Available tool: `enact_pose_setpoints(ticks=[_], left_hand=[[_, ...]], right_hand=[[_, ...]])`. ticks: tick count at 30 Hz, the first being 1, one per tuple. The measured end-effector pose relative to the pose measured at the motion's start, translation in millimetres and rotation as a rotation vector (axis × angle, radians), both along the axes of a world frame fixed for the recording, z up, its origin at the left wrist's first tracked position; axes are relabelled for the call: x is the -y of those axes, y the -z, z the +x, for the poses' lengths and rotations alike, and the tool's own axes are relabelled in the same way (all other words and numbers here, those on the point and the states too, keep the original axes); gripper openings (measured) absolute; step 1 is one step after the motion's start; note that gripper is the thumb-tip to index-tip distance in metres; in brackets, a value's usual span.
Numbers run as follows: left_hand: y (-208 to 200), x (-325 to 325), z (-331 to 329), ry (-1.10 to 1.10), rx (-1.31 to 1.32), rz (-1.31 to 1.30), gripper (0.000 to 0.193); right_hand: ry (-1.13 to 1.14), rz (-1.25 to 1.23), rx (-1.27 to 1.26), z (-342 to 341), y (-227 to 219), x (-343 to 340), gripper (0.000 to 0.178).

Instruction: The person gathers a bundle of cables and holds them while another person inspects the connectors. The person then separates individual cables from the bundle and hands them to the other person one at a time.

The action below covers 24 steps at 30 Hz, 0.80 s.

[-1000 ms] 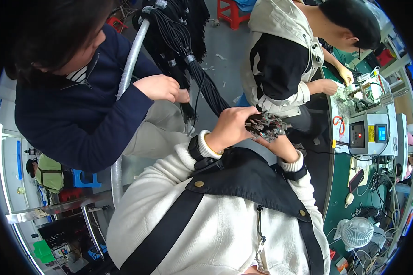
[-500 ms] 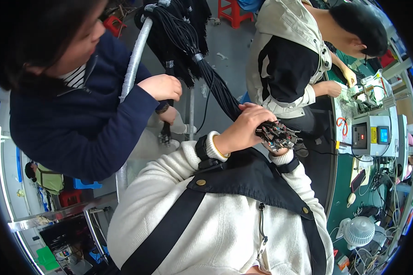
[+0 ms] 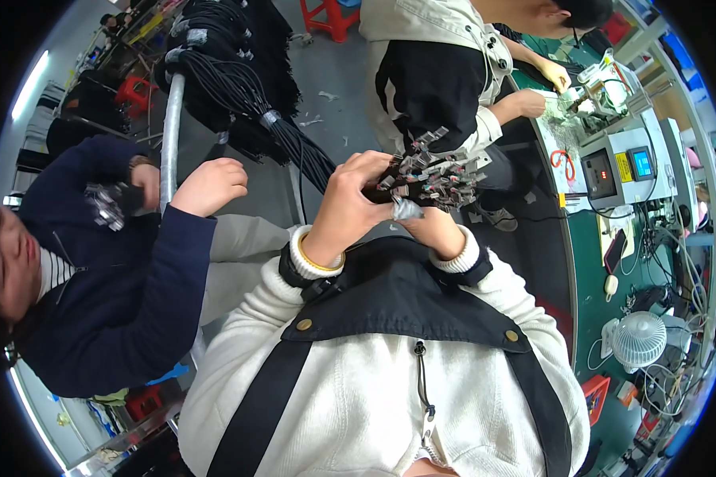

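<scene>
My left hand grips a bundle of black cables just behind their ends. The ends carry several small metal connectors, fanned out in a cluster. My right hand supports the cluster from below, fingers curled under it. Both hands are held in front of my chest, above my white jacket with black straps. The cables run up and left to a rack pole.
A person in dark blue sits at the left, one hand by the pole, the other holding connectors. Another person in a beige and black jacket works at the green bench with meters, a small fan and tools.
My hands stay on the cable bundle, and the connector cluster now sits higher and more spread out. The view has swung, bringing the neighbour's second hand with connectors into sight.
</scene>
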<state>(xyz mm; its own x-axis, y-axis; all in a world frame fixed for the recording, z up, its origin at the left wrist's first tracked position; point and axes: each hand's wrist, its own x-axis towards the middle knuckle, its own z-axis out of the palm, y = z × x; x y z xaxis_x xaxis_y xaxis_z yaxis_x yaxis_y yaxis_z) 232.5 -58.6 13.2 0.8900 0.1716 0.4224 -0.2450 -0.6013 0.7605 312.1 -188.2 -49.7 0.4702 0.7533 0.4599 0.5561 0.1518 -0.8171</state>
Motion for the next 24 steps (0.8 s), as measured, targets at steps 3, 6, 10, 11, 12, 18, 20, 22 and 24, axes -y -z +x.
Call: enact_pose_setpoints(ticks=[3,6,10,11,12,18,20,22,24], left_hand=[[-6,-1,1,0.024,0.015,-0.131,0.036],[-7,-3,2,-0.028,0.02,-0.169,0.031],[-23,-4,0,-0.065,-0.018,-0.297,0.027],[-28,-4,0,-0.065,-0.039,-0.353,0.025],[-31,-5,1,-0.064,-0.039,-0.352,0.025],[-52,-2,6,-0.168,0.044,-0.284,0.022],[-53,-4,6,-0.199,0.026,-0.27,0.022],[-47,-8,7,-0.211,0.042,-0.347,0.021],[-46,-10,7,-0.215,0.048,-0.385,0.02]], right_hand=[[0.024,0.081,-0.055,-2,-14,-4,0.046],[-0.019,0.116,-0.192,-3,-35,-7,0.045],[-0.155,0.095,-0.405,1,-62,-10,0.042],[-0.176,0.091,-0.402,3,-67,-11,0.043],[-0.196,0.086,-0.4,5,-70,-12,0.044],[-0.251,0.057,-0.599,6,-81,-19,0.044],[-0.226,0.074,-0.669,0,-84,-17,0.045],[-0.184,0.061,-0.65,-3,-85,-16,0.045],[-0.097,0.031,-0.61,-5,-85,-15,0.046]])
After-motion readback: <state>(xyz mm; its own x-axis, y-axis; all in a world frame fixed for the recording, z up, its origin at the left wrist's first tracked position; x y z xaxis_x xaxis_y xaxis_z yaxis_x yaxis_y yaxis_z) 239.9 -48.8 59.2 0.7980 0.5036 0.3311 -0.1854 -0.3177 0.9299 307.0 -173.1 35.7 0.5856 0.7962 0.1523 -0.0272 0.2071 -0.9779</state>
